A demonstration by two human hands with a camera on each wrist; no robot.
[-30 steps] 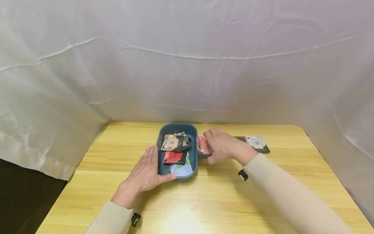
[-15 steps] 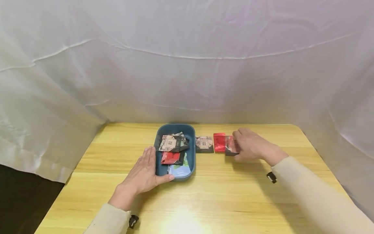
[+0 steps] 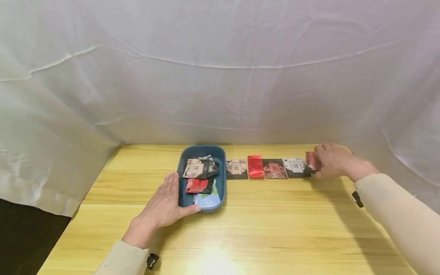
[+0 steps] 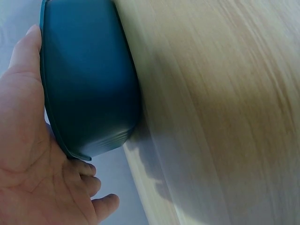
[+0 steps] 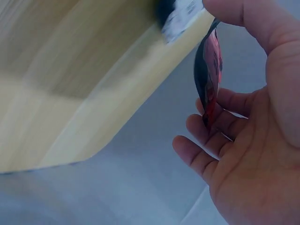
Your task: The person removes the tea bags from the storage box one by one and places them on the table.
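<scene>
Flat against the left side of a blue plastic tray (image 3: 222, 191) lies my left hand (image 3: 159, 208), its fingers straight and the thumb at the near rim. The left wrist view shows the hand (image 4: 37, 154) against the tray's outer wall (image 4: 89, 75). My right hand (image 3: 335, 162) pinches a red and black sachet (image 3: 312, 160) at the right end of a row. In the right wrist view this sachet (image 5: 212, 75) hangs edge-on between thumb and fingers. The row holds a floral sachet (image 3: 237, 168), a red sachet (image 3: 255, 166), a dark red one (image 3: 275, 168) and a white one (image 3: 295, 167).
Several more sachets lie in the tray, among them a beige and black one (image 3: 196, 168), a red one (image 3: 196, 186) and a light blue one (image 3: 207, 198). The wooden table (image 3: 261, 225) meets a pale cloth (image 3: 240, 95) at its back edge.
My right hand has moved right with the red and black sachet, from beside the tray to the row's far end, uncovering the row. The left hand has stayed on the tray.
</scene>
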